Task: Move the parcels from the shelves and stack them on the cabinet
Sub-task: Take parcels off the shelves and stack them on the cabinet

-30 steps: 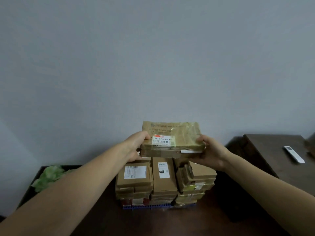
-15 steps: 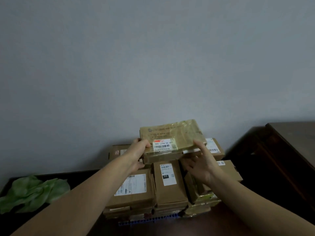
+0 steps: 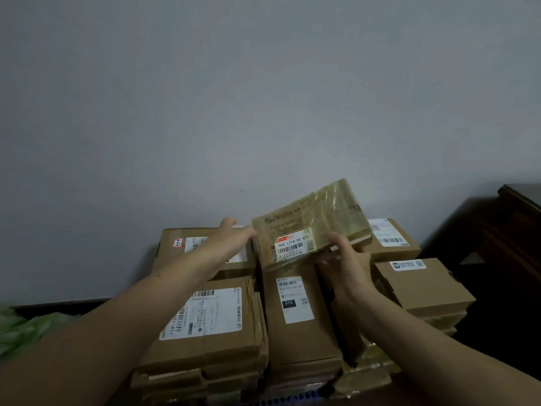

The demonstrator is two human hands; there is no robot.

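Note:
A flat brown parcel (image 3: 310, 227) wrapped in clear tape, with a red and white barcode label, hangs tilted above the stack, its right end raised. My right hand (image 3: 348, 265) grips its near edge, thumb on top and fingers beneath. My left hand (image 3: 231, 238) reaches out with straight fingers that touch the parcel's left corner. Below lies a stack of cardboard parcels on the dark cabinet (image 3: 497, 361): a wide front-left box (image 3: 210, 326), a narrow middle box (image 3: 295, 317), a right box (image 3: 421, 285), and boxes at the back left (image 3: 175, 244) and back right (image 3: 389, 238).
A plain grey wall rises right behind the stack. Something green and crumpled (image 3: 17, 332) lies at the cabinet's left end. A darker wooden piece of furniture (image 3: 521, 197) stands to the right, a little higher than the cabinet.
The parcel has tilted, right end up, and shifted to the right over the stack. My left hand has loosened from a grip to a fingertip touch. The view has drawn closer to the stack.

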